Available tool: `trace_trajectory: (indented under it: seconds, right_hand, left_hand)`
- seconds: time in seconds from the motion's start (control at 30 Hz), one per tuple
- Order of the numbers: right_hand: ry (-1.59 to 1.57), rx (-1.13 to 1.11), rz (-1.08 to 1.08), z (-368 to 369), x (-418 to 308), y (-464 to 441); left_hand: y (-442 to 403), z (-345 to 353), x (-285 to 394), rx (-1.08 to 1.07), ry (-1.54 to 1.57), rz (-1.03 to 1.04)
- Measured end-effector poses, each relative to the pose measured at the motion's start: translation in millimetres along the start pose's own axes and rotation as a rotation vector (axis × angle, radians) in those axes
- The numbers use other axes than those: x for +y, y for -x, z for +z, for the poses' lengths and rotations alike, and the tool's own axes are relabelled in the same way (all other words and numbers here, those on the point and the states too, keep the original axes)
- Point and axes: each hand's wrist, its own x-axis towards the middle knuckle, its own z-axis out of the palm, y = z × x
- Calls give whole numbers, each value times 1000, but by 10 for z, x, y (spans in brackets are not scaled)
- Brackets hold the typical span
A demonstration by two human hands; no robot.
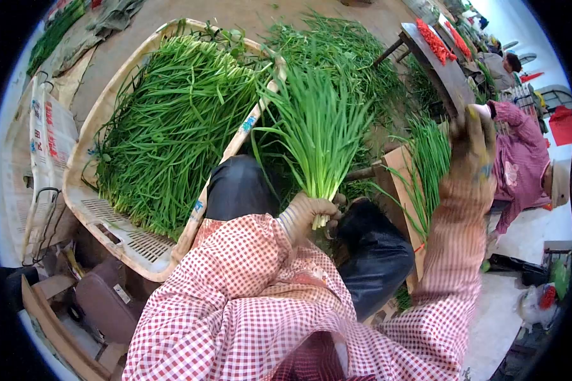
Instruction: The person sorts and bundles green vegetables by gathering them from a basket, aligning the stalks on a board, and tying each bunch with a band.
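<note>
My gloved left hand [305,217] is closed around the pale stem ends of a bunch of chives [318,143], between my knees. Its green leaves fan out away from me. My gloved right hand [471,143] is raised at the near end of a narrow bench [442,79], blurred by motion. Its fingers point away from me, and whether they hold anything cannot be made out. Red ties [433,41] lie on the bench beyond that hand. More chives [429,165] rest by a wooden board [400,184] to the right of my knee.
A large plastic basket [82,152] heaped with cut chives [178,133] stands at my left. Loose greens [337,51] cover the floor ahead. Another person in a pink checked top [521,159] sits at the right. A brown case [108,292] lies at lower left.
</note>
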Motion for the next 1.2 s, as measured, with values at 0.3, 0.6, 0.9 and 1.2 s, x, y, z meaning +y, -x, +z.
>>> trace_trajectory:
  seconds: [0.3,0.6,0.9,1.2]
  right_hand:
    - [343,-1006,994,-341,1622,1944]
    - [294,-571,1207,333,1544,1138]
    - [652,-815,996,241,1294,1511]
    - [1126,-735,923,417,1062,1389]
  left_hand:
    - [-7,-58,-5,-62,29,7]
    - [-334,-190,-254,4,331,-166]
    - [-613,-268,-872,74,272,-203]
    - [-489,-58,-737,49,-719,-175]
